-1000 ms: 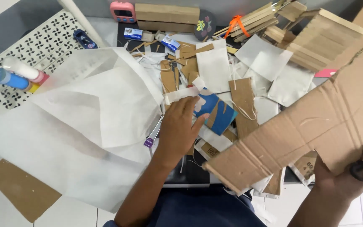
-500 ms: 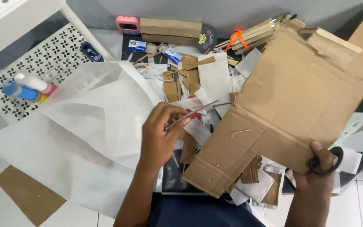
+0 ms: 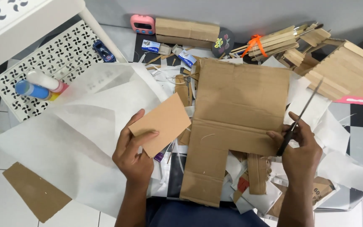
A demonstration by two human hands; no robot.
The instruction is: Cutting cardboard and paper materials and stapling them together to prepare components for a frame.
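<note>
My left hand (image 3: 134, 151) holds a small rectangular piece of brown cardboard (image 3: 161, 122) by its lower left corner, lifted over the white paper sheets (image 3: 85, 126). My right hand (image 3: 301, 147) grips a pair of scissors (image 3: 299, 118) with black handles, the blades pointing up and to the right. That hand's thumb rests on the right edge of a large L-shaped cardboard sheet (image 3: 236, 113), which lies flat in the middle over paper scraps.
A white perforated shelf (image 3: 43, 54) at the left carries glue bottles (image 3: 38, 84) and a toy car (image 3: 103, 50). At the back stand a pink timer (image 3: 142, 24), a cardboard box (image 3: 188, 29), bundled wooden sticks (image 3: 269, 42) and a stick structure (image 3: 345, 69). A cardboard offcut (image 3: 34, 191) lies on the floor tiles.
The large cardboard sheet came down from my right hand and now lies flat. My left hand picked up the small cardboard piece. The scissors now show fully in my right hand.
</note>
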